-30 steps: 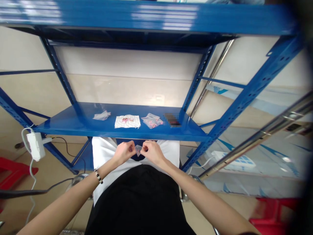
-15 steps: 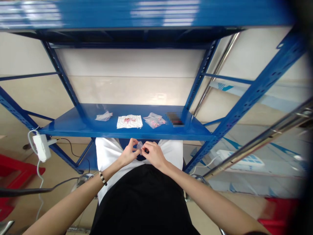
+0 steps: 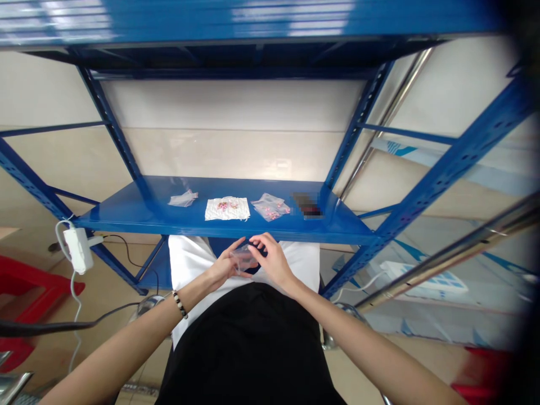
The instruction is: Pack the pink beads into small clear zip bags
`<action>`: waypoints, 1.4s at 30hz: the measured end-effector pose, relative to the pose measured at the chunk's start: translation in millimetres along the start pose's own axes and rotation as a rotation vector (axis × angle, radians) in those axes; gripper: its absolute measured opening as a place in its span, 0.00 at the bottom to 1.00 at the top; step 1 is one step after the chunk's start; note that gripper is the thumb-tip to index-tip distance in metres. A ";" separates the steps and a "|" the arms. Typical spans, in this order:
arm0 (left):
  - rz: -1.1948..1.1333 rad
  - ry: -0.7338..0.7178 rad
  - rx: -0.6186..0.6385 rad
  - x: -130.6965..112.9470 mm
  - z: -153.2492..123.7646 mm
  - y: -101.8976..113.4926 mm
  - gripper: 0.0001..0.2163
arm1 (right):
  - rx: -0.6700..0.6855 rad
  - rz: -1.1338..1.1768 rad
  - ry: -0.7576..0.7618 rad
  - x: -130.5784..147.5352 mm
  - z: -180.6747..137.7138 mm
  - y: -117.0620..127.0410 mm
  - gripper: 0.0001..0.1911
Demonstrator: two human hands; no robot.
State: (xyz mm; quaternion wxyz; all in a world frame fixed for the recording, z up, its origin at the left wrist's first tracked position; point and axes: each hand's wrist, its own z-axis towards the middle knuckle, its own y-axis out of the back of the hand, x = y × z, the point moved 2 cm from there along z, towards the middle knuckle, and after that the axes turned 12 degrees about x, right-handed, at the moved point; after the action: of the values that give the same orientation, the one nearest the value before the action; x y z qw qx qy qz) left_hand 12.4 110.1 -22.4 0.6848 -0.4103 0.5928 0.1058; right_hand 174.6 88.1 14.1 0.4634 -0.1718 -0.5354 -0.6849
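Observation:
Above my lap, just in front of the shelf edge, a small clear plastic bag (image 3: 243,259) is spread flat. My left hand (image 3: 223,267) holds it from the left, with the fingers stretched out behind and around it. At the bag's right edge, the thumb and fingers of my right hand (image 3: 272,261) grip it. Whether the bag has anything inside is too unclear to tell. On the shelf beyond lie a white cloth (image 3: 215,211) with small pink pieces (image 3: 225,206) on it, and clear bags holding pink pieces (image 3: 270,208) to its right.
The blue shelf (image 3: 139,211) also bears a stack of clear bags (image 3: 183,198) at left and a blurred dark item (image 3: 307,205) at right. A white power adapter (image 3: 79,250) hangs by the left post. Red stools (image 3: 29,292) stand at the left.
The bag, bunched up between my fingertips before, is now opened out flat. My left fingers have spread and my hands are slightly farther apart. The view has shifted a little.

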 end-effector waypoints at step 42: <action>0.662 -0.037 -0.069 -11.8 0.5 4.9 0.22 | 0.030 -0.131 -0.343 -57.0 226.9 37.5 0.02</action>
State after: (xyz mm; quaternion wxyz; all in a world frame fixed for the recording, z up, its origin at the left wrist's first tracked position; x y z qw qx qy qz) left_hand 6.4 117.6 -14.0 0.6094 -0.2166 0.6776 0.3501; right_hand 175.2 316.4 77.3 0.3223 -0.2437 -0.6269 -0.6662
